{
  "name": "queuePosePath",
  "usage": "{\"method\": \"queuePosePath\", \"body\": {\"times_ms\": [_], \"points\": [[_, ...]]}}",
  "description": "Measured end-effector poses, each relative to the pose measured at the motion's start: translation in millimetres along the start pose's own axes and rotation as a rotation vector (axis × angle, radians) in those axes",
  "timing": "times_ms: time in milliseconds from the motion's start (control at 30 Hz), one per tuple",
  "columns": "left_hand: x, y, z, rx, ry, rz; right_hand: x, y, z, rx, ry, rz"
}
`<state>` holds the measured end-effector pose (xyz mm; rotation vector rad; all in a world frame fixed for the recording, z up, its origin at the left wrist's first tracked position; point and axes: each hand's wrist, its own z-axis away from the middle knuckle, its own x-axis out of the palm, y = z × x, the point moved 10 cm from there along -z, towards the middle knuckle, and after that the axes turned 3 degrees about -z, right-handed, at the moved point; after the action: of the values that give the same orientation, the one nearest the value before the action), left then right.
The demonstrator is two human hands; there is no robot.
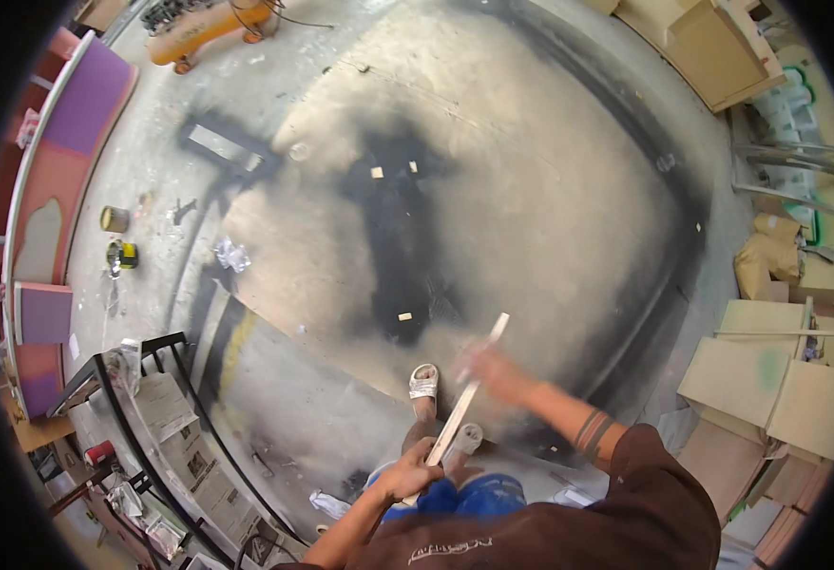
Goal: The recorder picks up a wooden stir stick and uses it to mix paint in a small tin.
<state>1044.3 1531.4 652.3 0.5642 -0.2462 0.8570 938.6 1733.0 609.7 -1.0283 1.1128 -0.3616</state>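
Observation:
A long, thin pale wooden strip (451, 429) slants up and to the right in front of my body, over my legs. My left hand (409, 472) is closed round its lower part. Near the upper end, my right hand (496, 370) is at the strip, partly covering it. Motion smears its fingers, so I cannot tell whether they grip the wood or hold something against it. Past my right hand the strip's far tip sticks out over the floor.
Dark spray marks cover the floor (550, 218), with small pale blocks (404, 316) on it. A black metal frame (132, 427) stands at lower left, near paint cans (122, 255). Purple-and-pink panels (79, 104) line the left; boards (732, 378) stack at right. An orange compressor (210, 33) sits far left.

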Motion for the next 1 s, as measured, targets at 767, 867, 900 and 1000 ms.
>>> {"method": "queuePosePath", "body": {"times_ms": [767,867,900,1000], "points": [[145,135,164,0.471,0.434,0.054,-232,-182,-45,-0.564,0.008,0.135],[154,159,161,0.469,0.57,0.022,-224,-216,-32,-0.771,0.024,0.238],[151,159,158,0.48,0.612,0.063,-220,-235,-26,-0.863,0.045,0.289],[164,168,168,0.492,0.56,0.118,-285,-182,-60,-0.502,0.001,-0.103]]}}
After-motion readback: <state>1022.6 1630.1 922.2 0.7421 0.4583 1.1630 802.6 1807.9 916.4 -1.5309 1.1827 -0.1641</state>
